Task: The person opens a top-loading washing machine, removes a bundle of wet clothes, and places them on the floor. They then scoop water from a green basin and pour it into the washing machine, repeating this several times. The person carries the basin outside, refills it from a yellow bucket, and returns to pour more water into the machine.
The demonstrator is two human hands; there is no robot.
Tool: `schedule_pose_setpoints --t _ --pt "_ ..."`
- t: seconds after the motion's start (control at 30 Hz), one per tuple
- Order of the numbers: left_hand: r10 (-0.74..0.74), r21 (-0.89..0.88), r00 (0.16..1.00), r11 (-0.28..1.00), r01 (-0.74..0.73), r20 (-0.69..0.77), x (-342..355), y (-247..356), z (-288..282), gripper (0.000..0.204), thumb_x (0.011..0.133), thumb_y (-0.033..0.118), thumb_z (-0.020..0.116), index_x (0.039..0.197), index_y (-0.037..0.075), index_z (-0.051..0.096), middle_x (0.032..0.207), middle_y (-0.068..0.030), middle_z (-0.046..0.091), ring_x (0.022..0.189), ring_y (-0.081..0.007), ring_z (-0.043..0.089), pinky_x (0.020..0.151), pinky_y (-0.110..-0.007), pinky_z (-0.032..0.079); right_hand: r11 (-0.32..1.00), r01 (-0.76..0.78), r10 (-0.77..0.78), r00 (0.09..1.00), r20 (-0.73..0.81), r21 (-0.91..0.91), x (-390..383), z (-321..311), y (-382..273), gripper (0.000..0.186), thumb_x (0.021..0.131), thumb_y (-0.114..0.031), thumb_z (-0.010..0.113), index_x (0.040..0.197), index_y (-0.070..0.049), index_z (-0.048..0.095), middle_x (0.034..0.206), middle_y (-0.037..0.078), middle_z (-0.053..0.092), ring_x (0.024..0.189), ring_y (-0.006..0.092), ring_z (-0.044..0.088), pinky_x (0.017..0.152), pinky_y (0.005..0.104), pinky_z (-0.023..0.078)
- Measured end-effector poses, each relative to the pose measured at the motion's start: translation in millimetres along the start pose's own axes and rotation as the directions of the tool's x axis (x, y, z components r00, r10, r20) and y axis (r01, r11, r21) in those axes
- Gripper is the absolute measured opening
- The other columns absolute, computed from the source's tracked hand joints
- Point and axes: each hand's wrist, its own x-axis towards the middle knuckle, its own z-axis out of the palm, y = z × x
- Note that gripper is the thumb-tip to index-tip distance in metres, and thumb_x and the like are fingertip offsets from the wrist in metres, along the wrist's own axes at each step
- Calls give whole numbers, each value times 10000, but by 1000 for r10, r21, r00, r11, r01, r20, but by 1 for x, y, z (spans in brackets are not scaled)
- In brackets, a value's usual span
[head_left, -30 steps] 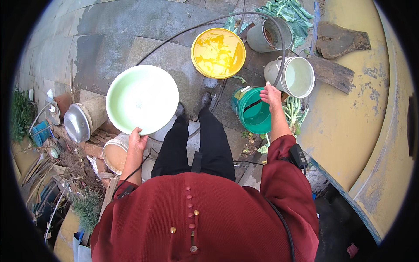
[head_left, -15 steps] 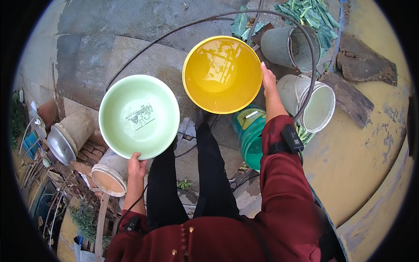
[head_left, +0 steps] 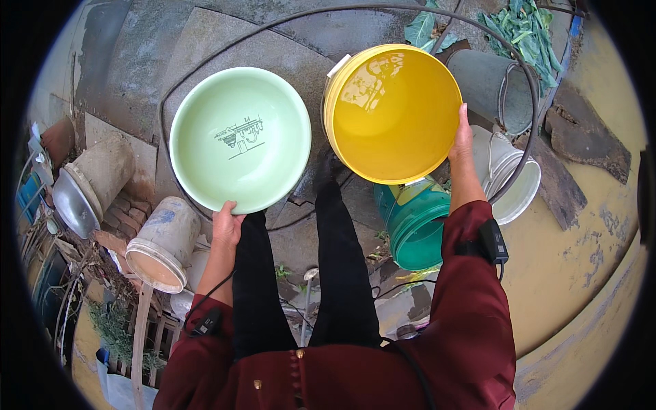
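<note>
My left hand (head_left: 225,229) grips the near rim of a pale green basin (head_left: 239,167), with the thumb over the edge. A dark line drawing marks the inside bottom of the basin. To its right, my right hand (head_left: 462,142) holds a yellow bucket (head_left: 400,126) by the right side of its rim. The bucket's mouth faces up toward me, and its white handle grip shows at the upper left. Shiny reflections lie inside it; I cannot tell whether they come from liquid. Both vessels are apart from each other. The fingers under the rims are hidden.
Below the yellow bucket lies a tilted green bucket (head_left: 417,249). A white bucket (head_left: 523,188), grey bucket (head_left: 478,82), leafy greens (head_left: 526,37) and wooden boards (head_left: 588,130) are at right. A dark hose (head_left: 162,130) loops around. Whitish buckets (head_left: 164,229) and a metal bowl (head_left: 72,201) lie left.
The basin has moved up and slightly right in view. The yellow bucket has shifted right and tilted, so its outer left side and handle now show. Both hands keep their grip.
</note>
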Motion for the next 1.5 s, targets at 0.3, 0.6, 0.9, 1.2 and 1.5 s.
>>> schedule_pose_setpoints --t 0.3,0.6,0.9,1.2,1.5 --pt "-9 -95 997 995 16 74 60 2 12 436 822 -19 480 1249 -49 393 1209 -163 508 1098 -306 546 916 -434 505 997 -8 4 998 64 72 -23 3 9 637 918 -538 464 1281 -14 478 1251 99 543 1094 240 540 920 358 440" --pt "-29 -157 995 987 43 91 97 0 27 437 830 -8 483 1252 -59 382 1236 -171 489 1118 -310 534 951 -435 483 998 36 -37 999 10 41 -67 46 -1 637 921 -536 457 1289 -16 466 1249 102 542 1105 240 536 923 356 440" --pt "-44 -180 992 982 65 120 131 2 35 410 819 6 514 1212 -66 423 1182 -162 533 1050 -282 577 885 -405 517 998 64 -64 998 11 14 -90 71 0 615 948 -521 406 1309 -25 443 1279 92 516 1125 232 517 950 342 412" --pt "-74 -141 992 986 88 103 156 -12 43 423 797 3 534 1200 -76 432 1167 -161 542 1036 -298 581 866 -417 525 994 108 -108 994 4 -16 -102 75 5 580 972 -506 337 1345 -69 412 1343 70 468 1197 237 464 1002 350 366" --pt "-89 -162 983 980 115 159 180 -20 40 405 788 4 534 1179 -61 453 1142 -151 555 1013 -285 594 855 -412 529 999 49 -49 998 31 16 -97 73 4 561 967 -502 354 1342 -90 421 1325 69 488 1176 251 484 989 375 389"
